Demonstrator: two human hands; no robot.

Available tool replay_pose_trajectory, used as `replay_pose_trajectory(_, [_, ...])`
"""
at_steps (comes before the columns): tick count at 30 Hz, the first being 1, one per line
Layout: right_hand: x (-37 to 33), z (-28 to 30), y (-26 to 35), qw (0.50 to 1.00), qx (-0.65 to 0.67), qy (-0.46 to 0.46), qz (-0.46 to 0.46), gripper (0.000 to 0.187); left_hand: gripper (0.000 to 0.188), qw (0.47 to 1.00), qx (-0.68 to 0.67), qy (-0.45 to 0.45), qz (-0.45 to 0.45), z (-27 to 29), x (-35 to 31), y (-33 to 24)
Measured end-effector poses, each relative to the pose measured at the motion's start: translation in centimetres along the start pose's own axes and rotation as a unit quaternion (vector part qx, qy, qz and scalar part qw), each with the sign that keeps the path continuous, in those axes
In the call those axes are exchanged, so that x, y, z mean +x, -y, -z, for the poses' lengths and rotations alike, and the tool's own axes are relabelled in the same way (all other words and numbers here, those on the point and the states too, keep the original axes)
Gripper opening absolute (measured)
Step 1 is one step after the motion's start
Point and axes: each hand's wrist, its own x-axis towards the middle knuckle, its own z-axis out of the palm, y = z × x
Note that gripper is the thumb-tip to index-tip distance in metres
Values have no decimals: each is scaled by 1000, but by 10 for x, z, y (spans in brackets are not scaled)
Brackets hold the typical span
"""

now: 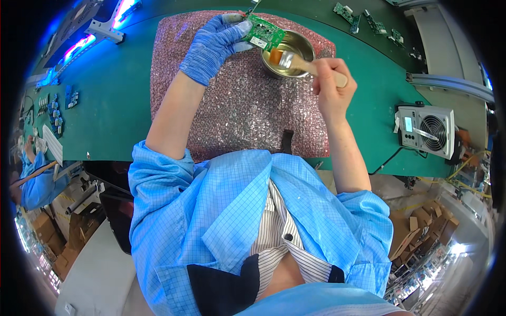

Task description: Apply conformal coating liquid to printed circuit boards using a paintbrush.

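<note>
My left hand, in a blue knitted glove with pale fingertips, grips a green circuit board by its left edge. The board is tilted over the far left rim of a round metal bowl that holds a yellowish liquid. My bare right hand is closed round the pale wooden handle of a flat brush. Its orange-brown bristles are over the bowl, close to the board's lower right corner; I cannot tell whether they touch. Under the bowl lies a pinkish bubble-wrap sheet.
A fan unit with a small screen stands on the green bench at the right. Several circuit boards lie at the far right, and blue boards at the left. A co-worker's blue sleeve shows at the left edge.
</note>
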Motion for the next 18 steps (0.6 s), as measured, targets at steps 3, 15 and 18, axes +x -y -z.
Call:
replay_pose_trajectory(3, [14,-3,-1,996,28,-72,48,15,30,1000,-20,6,-7,-1,0,1])
replay_pose_trajectory(15, [2,-9,-4,999,33,-14,-15,13,29,992,-124,-14,32,18,30,-4])
replay_pose_trajectory(18, [3,-2,-8,999,13,-39,-8,14,23,970,-211,-51,110,28,38,-10])
